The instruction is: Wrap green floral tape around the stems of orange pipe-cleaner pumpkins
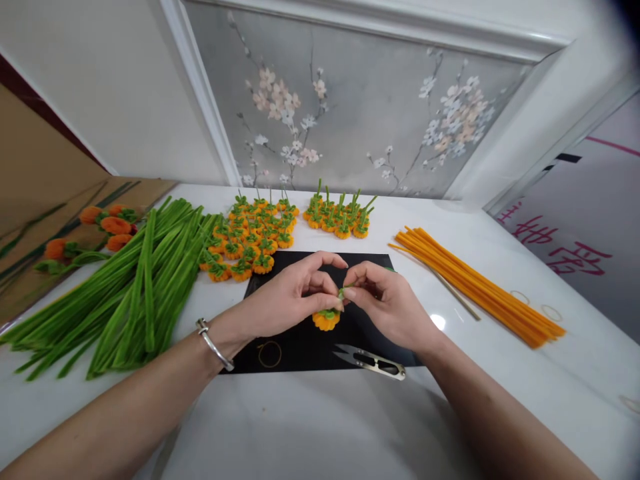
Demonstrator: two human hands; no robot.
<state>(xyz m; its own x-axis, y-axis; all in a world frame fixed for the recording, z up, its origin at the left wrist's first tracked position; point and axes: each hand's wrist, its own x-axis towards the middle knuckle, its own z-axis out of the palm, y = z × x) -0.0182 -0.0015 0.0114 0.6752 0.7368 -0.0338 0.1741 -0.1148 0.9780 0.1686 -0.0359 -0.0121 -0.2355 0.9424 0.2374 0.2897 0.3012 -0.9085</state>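
Observation:
An orange pipe-cleaner pumpkin [326, 321] with a green top hangs just above the black mat [300, 357]. My left hand [287, 293] pinches its green stem between thumb and fingers, the other fingers curled. On the same stem, my right hand [383, 300] closes thumb and forefinger close to the left fingertips. The stem is mostly hidden by the fingers. Below my right hand, a pair of silver thread snips [373, 361] lies on the mat, blades pointing left. A thin yellowish ring [270, 354] rests at the mat's lower left.
Green pipe cleaners [145, 287] are heaped at left, orange ones [480, 287] bundled at right beside a thin stick [465, 303]. Several finished pumpkins [250, 233] stand in a cluster behind the mat, with a smaller group [343, 220] to their right. Darker orange pieces [117, 225] lie far left.

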